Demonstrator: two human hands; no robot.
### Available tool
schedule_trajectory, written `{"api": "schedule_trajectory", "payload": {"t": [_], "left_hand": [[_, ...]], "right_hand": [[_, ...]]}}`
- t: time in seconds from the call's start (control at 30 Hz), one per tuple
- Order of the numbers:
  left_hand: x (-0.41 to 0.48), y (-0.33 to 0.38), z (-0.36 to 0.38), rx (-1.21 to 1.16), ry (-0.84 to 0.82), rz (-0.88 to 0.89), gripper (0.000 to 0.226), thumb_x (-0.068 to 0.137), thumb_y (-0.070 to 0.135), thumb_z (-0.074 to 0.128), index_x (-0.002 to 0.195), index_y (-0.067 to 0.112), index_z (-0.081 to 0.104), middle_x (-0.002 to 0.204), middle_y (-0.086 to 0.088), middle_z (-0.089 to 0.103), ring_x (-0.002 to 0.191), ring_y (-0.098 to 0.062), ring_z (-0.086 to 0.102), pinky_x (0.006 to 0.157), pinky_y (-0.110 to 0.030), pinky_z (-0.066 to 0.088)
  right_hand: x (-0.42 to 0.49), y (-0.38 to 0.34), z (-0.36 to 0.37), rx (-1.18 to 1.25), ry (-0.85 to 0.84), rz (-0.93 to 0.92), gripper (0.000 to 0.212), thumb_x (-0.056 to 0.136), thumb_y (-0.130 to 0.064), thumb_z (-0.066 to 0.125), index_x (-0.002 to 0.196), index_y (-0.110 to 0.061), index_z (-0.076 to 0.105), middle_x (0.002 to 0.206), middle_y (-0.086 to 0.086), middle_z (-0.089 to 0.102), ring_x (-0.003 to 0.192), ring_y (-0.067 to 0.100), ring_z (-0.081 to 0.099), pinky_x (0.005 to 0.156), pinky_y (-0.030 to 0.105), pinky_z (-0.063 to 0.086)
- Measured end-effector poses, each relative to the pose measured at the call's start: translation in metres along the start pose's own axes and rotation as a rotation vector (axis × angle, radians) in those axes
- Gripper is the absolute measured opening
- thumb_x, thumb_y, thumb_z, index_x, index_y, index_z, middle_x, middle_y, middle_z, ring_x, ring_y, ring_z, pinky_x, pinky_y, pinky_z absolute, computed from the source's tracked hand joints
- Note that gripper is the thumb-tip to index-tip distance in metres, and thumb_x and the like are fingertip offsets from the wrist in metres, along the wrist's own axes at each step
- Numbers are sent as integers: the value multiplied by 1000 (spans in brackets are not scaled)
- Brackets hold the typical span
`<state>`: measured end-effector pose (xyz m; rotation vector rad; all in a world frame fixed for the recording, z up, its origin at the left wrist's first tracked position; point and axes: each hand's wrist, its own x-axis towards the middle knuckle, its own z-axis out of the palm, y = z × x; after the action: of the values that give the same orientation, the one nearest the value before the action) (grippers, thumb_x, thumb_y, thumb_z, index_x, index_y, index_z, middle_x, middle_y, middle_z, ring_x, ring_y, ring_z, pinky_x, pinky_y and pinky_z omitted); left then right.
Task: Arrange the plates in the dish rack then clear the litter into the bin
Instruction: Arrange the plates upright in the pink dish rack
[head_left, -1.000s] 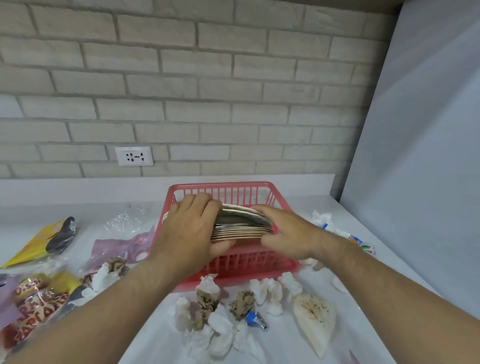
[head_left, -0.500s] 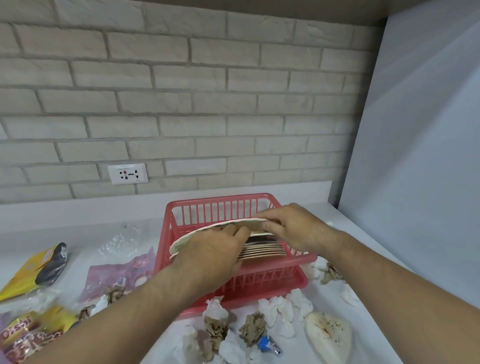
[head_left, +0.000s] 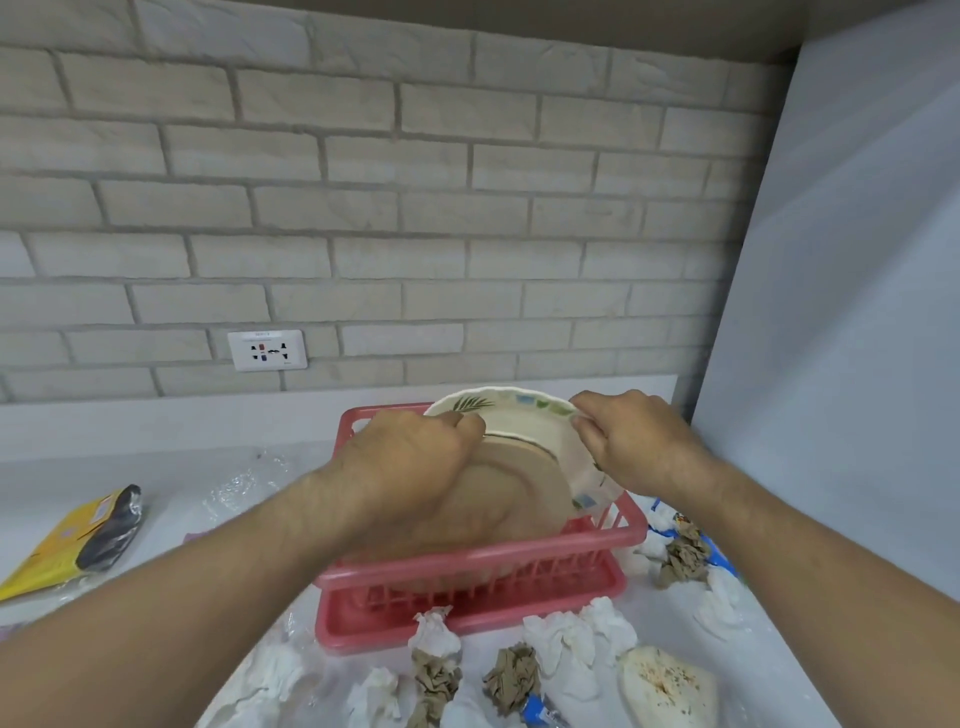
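A red plastic dish rack (head_left: 483, 558) stands on the white counter in the middle. Inside it a stack of plates is tipped up on edge. The rearmost is a cream plate (head_left: 535, 423) with leaf and square prints on its rim; my right hand (head_left: 636, 441) pinches its top right edge. In front of it leans a tan plate (head_left: 524, 488), which my left hand (head_left: 415, 467) grips at its upper left edge and partly hides. Crumpled white and brown tissues (head_left: 514, 670) lie on the counter in front of the rack.
A yellow and black snack bag (head_left: 78, 540) lies at the far left, with clear plastic wrap (head_left: 244, 480) behind it. More tissues and a blue wrapper (head_left: 685, 556) sit right of the rack. A stained white piece (head_left: 667, 686) lies front right. A grey panel closes the right side.
The plate stack went from lying flat above the rack to standing on edge inside it. Both hands shifted to the plates' top edges, and the cream plate now faces me.
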<state>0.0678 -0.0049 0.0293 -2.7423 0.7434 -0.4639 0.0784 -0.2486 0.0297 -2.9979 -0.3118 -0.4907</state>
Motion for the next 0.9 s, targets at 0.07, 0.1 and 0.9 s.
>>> {"api": "schedule_trajectory", "payload": {"t": [0.07,0.1,0.9], "left_hand": [[5,-3,-9,-3,1,-11,24,92,21,44,115,23,37,112,2,58,79,-31,57,69,-40,47],[8,-4,-16,21,14,1,25,93,23,44,117,22,37,114,1,58,84,-32,59,68,-38,44],[35,-104,-22,311,510,807,29,87,-9,50,110,9,53,102,-10,63,93,-31,60,87,-45,50]], "right_hand": [[-3,1,7,-15,4,15,16,101,-32,34,91,-28,45,64,-2,50,61,25,51,54,31,34],[-3,1,10,-24,13,22,15,102,-31,33,94,-27,46,63,-2,48,59,23,48,54,31,33],[9,-5,-9,18,130,228,9,99,-24,39,94,-17,37,70,5,48,59,25,46,50,32,34]]}}
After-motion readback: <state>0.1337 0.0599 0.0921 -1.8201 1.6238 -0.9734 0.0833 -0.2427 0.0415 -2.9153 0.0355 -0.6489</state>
